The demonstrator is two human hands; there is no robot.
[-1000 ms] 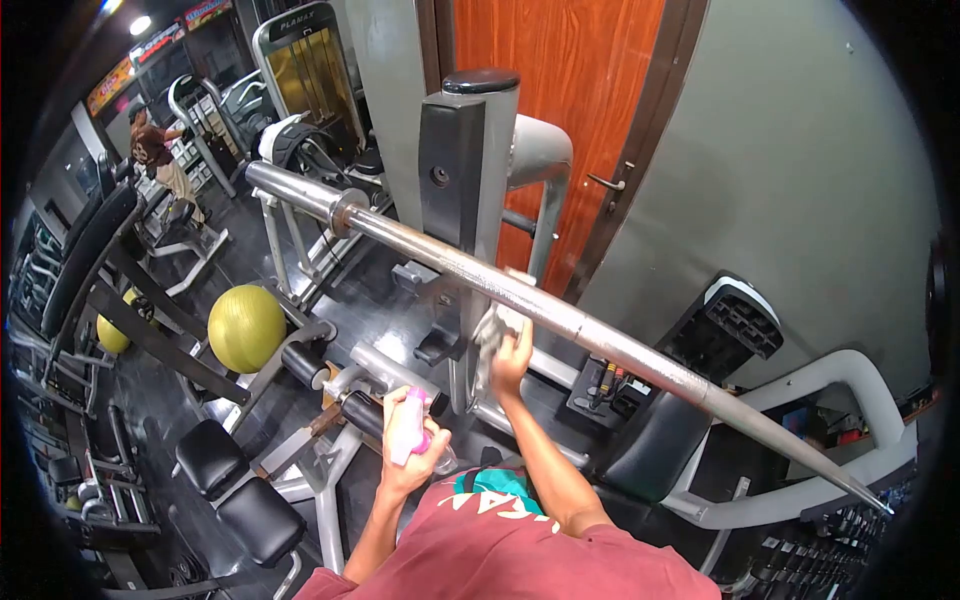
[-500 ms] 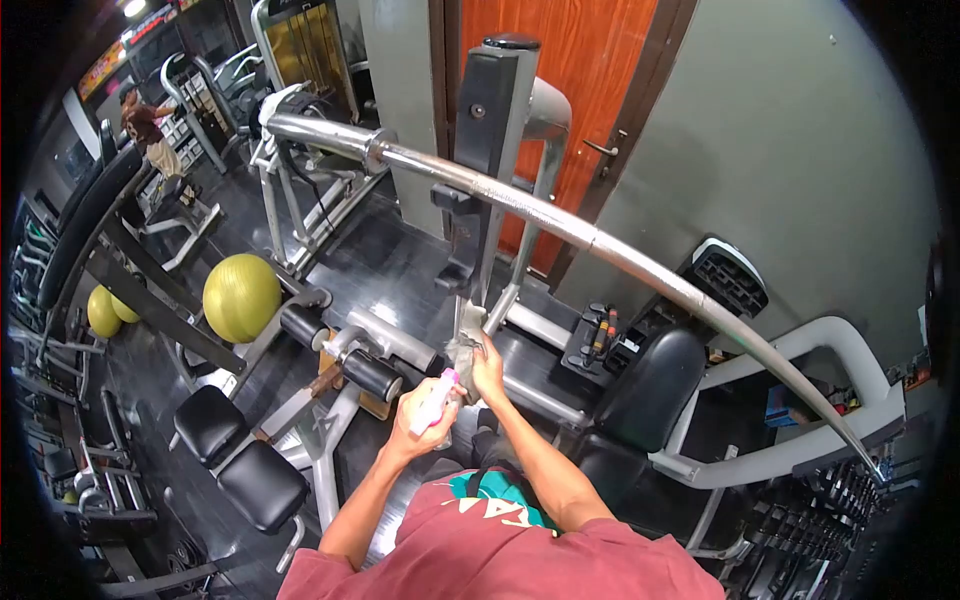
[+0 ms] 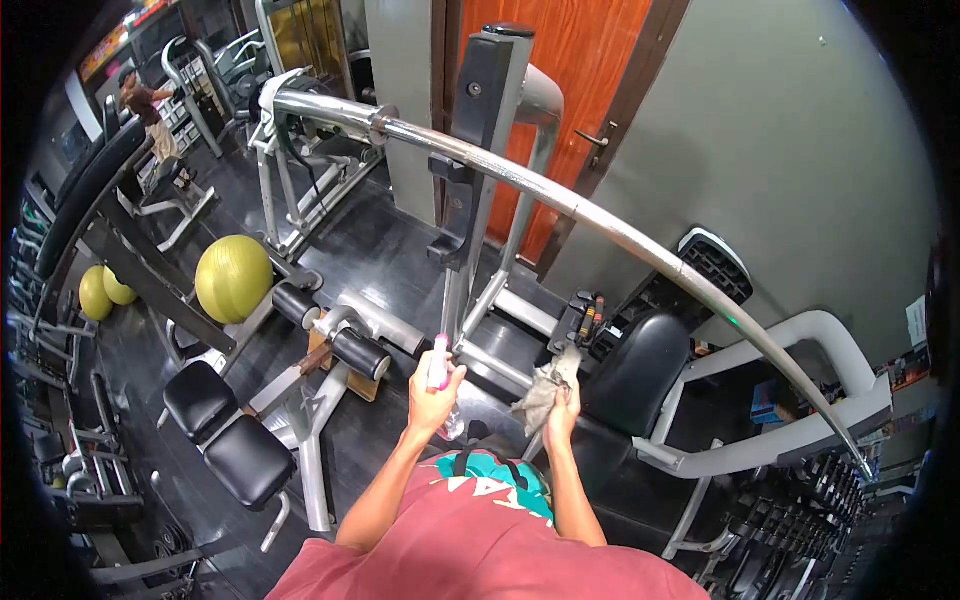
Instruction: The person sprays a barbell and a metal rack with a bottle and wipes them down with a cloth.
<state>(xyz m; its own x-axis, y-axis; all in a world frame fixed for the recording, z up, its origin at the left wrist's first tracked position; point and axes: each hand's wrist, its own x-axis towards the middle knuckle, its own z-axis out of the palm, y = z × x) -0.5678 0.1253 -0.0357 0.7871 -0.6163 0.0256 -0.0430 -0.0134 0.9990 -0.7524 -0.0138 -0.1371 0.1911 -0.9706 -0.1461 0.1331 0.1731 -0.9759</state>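
- Black floor (image 3: 360, 235) spread out at 10 o'clock from the middle of the view, and a grey wall (image 3: 790, 150) rose at 2 o'clock.
- An orange-brown door (image 3: 580, 55) with a lever handle stood near 1 o'clock, behind the rack.
- A padded machine (image 3: 248, 462) with black cushions and rollers sat at 8 o'clock.
- The rack upright (image 3: 485, 115), black and grey, stood at 12 o'clock.
- A long metal barbell (image 3: 540, 188) ran from between 10 and 11 o'clock down to 4 o'clock, crossing in front of the upright.
- Another person (image 3: 140, 105), in a dark top and light trousers, stood far off at 10 o'clock.
- A black padded seat (image 3: 640, 365) was at 4 o'clock, just beyond the right hand; rows of dumbbells (image 3: 790, 525) lay farther out that way.
- The wearer's red shirt (image 3: 480, 545) filled 6 o'clock.
- A yellow ball (image 3: 234, 280) rested at 9 o'clock.
- The left hand (image 3: 430, 400), at 7 o'clock, had its grip clamped around a spray bottle (image 3: 439, 362) with a pink-and-white head and a clear body below.
- The right hand (image 3: 562, 415), at 5 o'clock, had its grip clamped on a crumpled, greyish cloth (image 3: 545, 395), well apart from the bottle.
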